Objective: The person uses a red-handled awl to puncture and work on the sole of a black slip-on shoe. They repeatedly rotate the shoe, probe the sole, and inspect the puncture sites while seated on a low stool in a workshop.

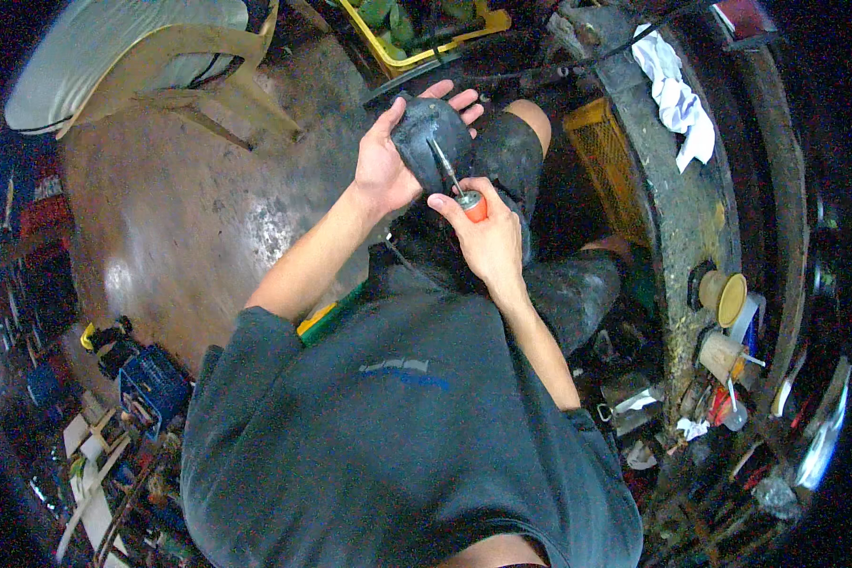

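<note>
A person in a dark T-shirt [398, 445] sits bent over handwork in a crowded workshop, seen from above. A worn brown floor [180, 218], shiny in patches, spreads to the left, where a pale plastic chair [246, 90] stands with grey material over it. A long, stained tabletop [677, 218] curves down the right side. Beyond the knees sits a yellow crate [445, 47] with green items inside, while a crumpled white cloth [674, 95] lies on the far part of the tabletop. The left hand [388, 161] and right hand [492, 232] are close together over the lap, both occupied. A dark rounded piece [426, 128] rests against the left palm, gripped between thumb and fingers. Smallest is a tool with an orange-red handle [473, 205], clamped in the right hand, its slim metal shaft crossing the piece's face; whether the tip touches cannot be told.
</note>
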The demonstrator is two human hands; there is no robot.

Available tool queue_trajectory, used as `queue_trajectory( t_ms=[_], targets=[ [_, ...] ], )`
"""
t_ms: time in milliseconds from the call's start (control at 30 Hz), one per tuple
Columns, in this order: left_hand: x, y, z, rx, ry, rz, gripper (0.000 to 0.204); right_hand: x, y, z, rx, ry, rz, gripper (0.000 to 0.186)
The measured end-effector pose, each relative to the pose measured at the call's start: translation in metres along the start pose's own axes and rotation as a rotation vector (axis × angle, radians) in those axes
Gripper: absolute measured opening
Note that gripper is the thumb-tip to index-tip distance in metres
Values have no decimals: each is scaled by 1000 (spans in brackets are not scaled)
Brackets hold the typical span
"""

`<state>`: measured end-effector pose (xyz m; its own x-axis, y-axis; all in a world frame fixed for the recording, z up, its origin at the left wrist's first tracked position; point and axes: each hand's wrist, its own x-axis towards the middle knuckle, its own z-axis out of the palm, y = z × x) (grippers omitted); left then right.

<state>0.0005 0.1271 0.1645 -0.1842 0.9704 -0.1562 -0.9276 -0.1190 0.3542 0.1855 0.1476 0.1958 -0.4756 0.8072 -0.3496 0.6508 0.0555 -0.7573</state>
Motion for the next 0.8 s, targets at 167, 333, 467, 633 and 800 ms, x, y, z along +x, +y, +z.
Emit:
queue_trajectory(
  t_ms=[167,333,467,633,800],
  targets=[
    [-1,-1,-6,-132,59,23,66,-17,1,-8,-46,14,-9,66],
    [-2,-1,-8,-203,48,2,65,-19,10,-7,-155,-22,10,70],
    [-1,-4,-4,-183,22,5,66,-14,14,-3,-161,-22,-6,70],
    [0,-3,1,-138,55,23,66,-15,14,-2,-195,-32,-57,69],
    [0,-5,2,-95,58,53,66,-15,13,-2,-219,-46,-60,70]
  ],
)
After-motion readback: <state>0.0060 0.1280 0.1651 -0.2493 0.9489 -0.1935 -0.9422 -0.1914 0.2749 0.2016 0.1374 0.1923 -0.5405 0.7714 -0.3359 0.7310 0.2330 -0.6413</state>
